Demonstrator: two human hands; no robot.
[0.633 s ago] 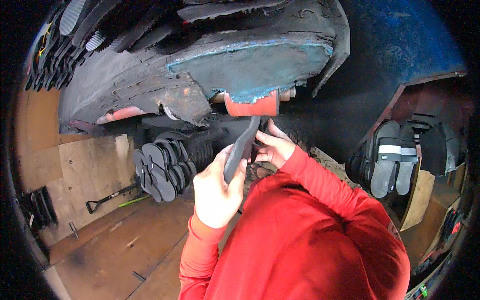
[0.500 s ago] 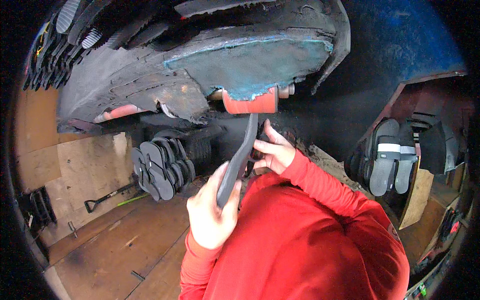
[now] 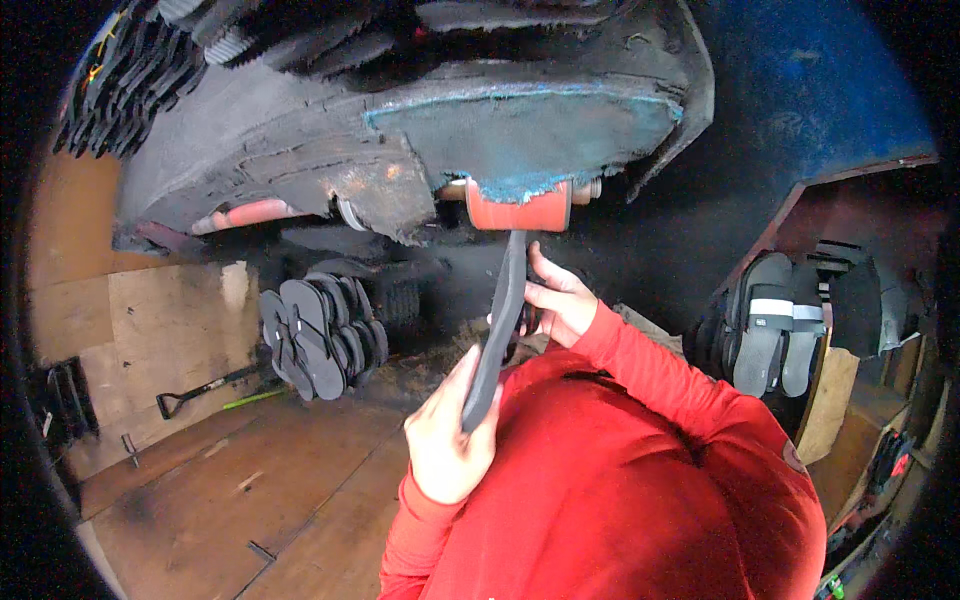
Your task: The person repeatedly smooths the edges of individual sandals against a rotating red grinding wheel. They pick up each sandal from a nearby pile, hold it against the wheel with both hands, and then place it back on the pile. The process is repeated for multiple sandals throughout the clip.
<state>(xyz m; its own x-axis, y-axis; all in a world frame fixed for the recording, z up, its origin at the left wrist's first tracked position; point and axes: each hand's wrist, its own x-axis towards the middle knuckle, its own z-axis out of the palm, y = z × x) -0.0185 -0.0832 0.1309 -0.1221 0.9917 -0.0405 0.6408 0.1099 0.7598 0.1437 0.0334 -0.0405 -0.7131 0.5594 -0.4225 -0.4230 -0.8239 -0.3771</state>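
The left hand point(image 3: 447, 448) pinches the lower end of a grey sandal point(image 3: 511, 285); the right hand point(image 3: 570, 308) curls its fingers beside it, hold hidden. Its tip is at the red roller point(image 3: 518, 208): seemingly edge-sanding, calling next for steady turning.

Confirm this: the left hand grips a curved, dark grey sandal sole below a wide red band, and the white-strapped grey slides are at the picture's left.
Not quite: the head view shows the white-strapped grey slides at the picture's right. The left hand does grip the curved, dark grey sandal sole below the wide red band.
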